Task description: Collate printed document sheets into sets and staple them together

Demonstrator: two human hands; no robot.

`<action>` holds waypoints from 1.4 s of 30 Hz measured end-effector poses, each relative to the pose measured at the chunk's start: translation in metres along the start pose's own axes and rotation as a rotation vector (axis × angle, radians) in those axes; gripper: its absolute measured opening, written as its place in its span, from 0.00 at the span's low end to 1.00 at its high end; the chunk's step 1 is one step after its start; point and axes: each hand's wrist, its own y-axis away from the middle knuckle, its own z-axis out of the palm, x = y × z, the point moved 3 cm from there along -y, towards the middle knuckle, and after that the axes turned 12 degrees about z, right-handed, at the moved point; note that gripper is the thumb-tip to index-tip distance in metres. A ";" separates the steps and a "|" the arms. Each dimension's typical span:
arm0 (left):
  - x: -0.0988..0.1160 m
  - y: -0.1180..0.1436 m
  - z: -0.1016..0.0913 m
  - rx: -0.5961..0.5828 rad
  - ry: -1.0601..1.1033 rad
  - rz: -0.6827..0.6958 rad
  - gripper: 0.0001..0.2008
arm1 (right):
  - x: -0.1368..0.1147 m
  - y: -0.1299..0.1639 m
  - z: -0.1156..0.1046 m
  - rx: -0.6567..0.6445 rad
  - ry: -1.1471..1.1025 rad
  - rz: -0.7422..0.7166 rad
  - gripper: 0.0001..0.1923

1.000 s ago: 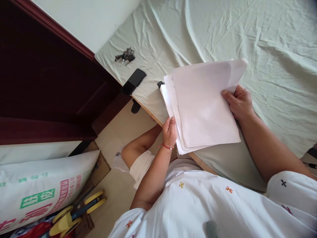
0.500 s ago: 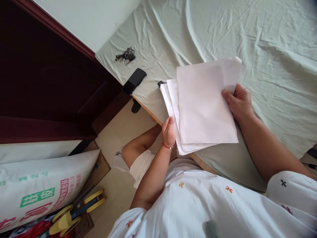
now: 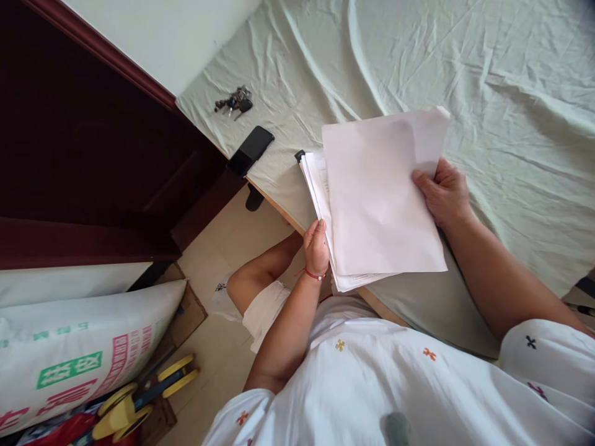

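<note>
My right hand (image 3: 445, 192) pinches the right edge of a blank-looking white sheet of paper (image 3: 379, 204), its thumb on top. That sheet lies slanted over a stack of papers (image 3: 317, 179), covering most of it. Some print shows along the stack's uncovered left and bottom edges. At the stack's left edge my left hand (image 3: 317, 248), with a red string bracelet at the wrist, is closed on the papers; most of its fingers are hidden beneath. A small black object (image 3: 300, 156) peeks out at the stack's upper left corner.
A pale green cloth (image 3: 418, 56) covers the table. A black phone (image 3: 251, 150) lies at its left edge, with a bunch of keys (image 3: 235, 101) beyond. On the left stand a dark red wooden panel (image 3: 93, 142), a large printed sack (image 3: 93, 347) and a yellow wheeled toy (image 3: 125, 415).
My right hand and the top sheet have shifted a little to the left, covering more of the stack. My left hand stays at the stack's left edge.
</note>
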 end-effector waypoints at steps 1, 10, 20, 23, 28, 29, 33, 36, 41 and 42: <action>0.000 0.000 0.000 0.005 -0.011 0.007 0.14 | 0.000 0.000 0.000 -0.004 0.004 -0.004 0.21; 0.000 -0.001 -0.001 -0.038 -0.056 0.069 0.17 | -0.003 0.005 0.002 -0.028 -0.038 0.003 0.20; 0.011 0.003 0.007 -0.258 0.025 0.117 0.23 | 0.000 0.003 0.004 -0.032 -0.045 -0.006 0.20; 0.010 0.003 0.007 -0.272 0.015 0.103 0.22 | 0.000 0.003 0.003 -0.029 -0.059 -0.011 0.18; 0.007 0.002 0.005 -0.218 -0.016 0.101 0.21 | -0.001 0.005 0.006 -0.044 -0.077 0.018 0.19; 0.007 0.002 0.005 -0.214 -0.021 0.105 0.21 | -0.002 0.005 0.007 -0.033 -0.072 0.019 0.19; 0.006 0.001 0.004 -0.192 -0.044 0.118 0.21 | -0.009 0.005 0.001 0.102 -0.041 -0.021 0.21; 0.008 0.002 0.006 -0.207 -0.022 0.122 0.22 | -0.016 0.004 -0.008 0.188 -0.078 -0.017 0.21; 0.012 0.004 0.012 -0.283 0.053 0.098 0.24 | -0.019 -0.006 -0.026 0.155 -0.104 0.102 0.23; 0.011 0.005 0.012 -0.294 0.072 0.089 0.24 | -0.019 -0.009 -0.029 0.133 -0.113 0.112 0.24</action>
